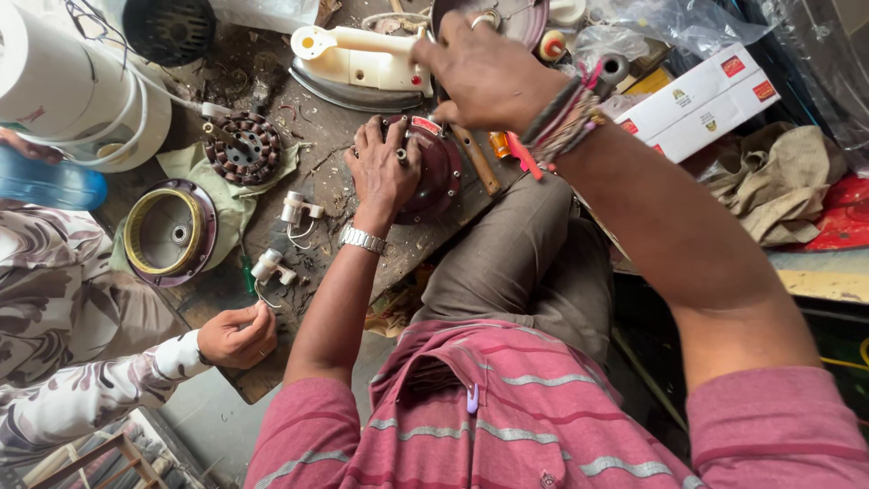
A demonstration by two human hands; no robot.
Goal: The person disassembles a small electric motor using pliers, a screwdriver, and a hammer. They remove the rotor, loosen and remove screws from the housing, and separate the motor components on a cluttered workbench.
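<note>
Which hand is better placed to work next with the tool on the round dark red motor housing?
Probably the right hand: it grips a wooden-handled tool at the round dark red motor housing, while the left hand presses flat on it.

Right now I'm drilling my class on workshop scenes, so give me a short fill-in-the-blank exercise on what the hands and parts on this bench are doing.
1. The left hand presses down on a round dark red ____.
2. On the left wrist sits a metal ____.
3. The right hand wears a ____ on one finger.
4. The copper-wound stator lies on a ____ cloth.

Missing words: motor housing; watch; ring; green
</note>
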